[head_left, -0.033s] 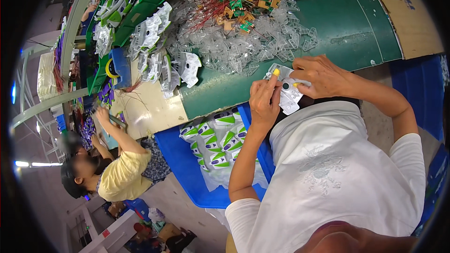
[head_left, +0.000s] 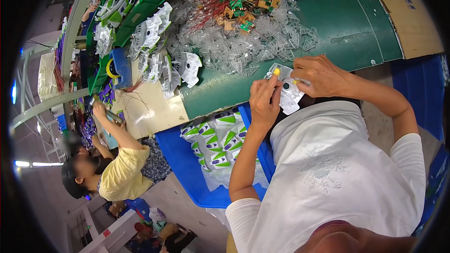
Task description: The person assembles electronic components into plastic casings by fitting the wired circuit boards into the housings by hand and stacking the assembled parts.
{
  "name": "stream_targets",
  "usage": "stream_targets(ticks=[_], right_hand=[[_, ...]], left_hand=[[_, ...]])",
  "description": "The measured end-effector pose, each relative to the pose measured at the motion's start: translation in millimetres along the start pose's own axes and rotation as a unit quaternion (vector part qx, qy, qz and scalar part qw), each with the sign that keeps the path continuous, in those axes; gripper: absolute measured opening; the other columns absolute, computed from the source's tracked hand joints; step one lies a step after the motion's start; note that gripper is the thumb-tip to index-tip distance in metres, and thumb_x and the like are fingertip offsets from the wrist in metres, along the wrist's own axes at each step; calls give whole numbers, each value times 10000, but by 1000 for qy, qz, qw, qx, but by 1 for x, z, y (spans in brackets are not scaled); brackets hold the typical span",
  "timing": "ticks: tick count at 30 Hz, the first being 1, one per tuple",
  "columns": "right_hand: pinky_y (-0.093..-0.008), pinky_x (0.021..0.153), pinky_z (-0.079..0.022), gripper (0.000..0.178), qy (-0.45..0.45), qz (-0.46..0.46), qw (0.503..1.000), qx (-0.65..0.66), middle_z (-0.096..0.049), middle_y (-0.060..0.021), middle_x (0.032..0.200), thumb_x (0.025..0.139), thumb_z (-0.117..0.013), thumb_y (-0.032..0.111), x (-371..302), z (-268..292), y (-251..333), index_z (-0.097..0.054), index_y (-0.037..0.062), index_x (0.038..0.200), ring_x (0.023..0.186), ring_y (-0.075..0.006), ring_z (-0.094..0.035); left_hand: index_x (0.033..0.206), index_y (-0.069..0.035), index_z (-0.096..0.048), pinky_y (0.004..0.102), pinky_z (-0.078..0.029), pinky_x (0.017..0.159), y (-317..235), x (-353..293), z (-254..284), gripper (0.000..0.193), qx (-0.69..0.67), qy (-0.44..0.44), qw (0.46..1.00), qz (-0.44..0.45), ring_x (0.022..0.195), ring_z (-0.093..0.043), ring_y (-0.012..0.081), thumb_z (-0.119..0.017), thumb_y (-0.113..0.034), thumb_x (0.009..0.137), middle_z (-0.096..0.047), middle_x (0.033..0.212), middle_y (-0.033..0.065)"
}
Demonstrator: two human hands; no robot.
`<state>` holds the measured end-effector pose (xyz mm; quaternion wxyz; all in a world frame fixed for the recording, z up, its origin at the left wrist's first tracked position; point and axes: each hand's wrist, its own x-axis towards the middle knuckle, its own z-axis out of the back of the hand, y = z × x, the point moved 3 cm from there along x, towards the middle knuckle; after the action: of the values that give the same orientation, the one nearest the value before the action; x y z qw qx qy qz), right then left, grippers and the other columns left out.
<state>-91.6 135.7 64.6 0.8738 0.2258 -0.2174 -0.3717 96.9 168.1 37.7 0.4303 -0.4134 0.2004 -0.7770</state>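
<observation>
A white plastic housing with a dark round hole is held at the table's near edge, in front of my body. My left hand is closed on its left side, the index finger, with a yellow fingertip cover, pressing a clear plastic piece at its far end. On the right side, my right hand grips the same housing with bent fingers; a bit of yellow shows at a fingertip. Whatever small part may sit under the right fingers is hidden.
Beyond my hands lies a heap of clear plastic pieces, with red wires and circuit boards behind. White-green housings are piled left. A blue bin of white-green parts stands below the table. A co-worker works at left.
My hands and the housing show no visible shift. At the left, the co-worker's hand with a tool has moved slightly up and to the left.
</observation>
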Motion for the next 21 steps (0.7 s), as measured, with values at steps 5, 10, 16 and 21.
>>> stream_targets(ticks=[5,10,16,21], right_hand=[[-419,596,-510,110,-1,-32,997,-64,-585,-122,798,716,-671,89,8,-5,7,-635,10,783,726,-302,-638],[-410,630,-507,110,102,6,977,-189,-564,-122,802,724,-659,61,9,-6,22,-612,-15,787,741,-277,-632],[-394,650,-506,100,120,44,973,-193,-563,-138,834,762,-607,53,2,-4,21,-602,-47,774,757,-269,-633],[-429,593,-542,92,90,6,993,-73,-595,-189,836,768,-636,41,10,14,17,-666,-44,786,692,-355,-659]], left_hand=[[1192,4,-623,372,-469,743,-3,4,0,450,6,19,1000,-10,790,-605,268,-706,80,757,-693,877,85],[1196,4,-621,375,-464,750,-1,0,-2,444,0,8,1000,-6,796,-603,272,-698,80,765,-694,899,86],[1287,-15,-567,387,-436,802,-6,6,-1,517,-9,15,1000,4,857,-581,277,-666,76,788,-693,960,75],[1361,-52,-519,380,-410,802,-4,10,-1,551,22,116,993,-9,902,-552,270,-620,54,829,-678,1015,62]])
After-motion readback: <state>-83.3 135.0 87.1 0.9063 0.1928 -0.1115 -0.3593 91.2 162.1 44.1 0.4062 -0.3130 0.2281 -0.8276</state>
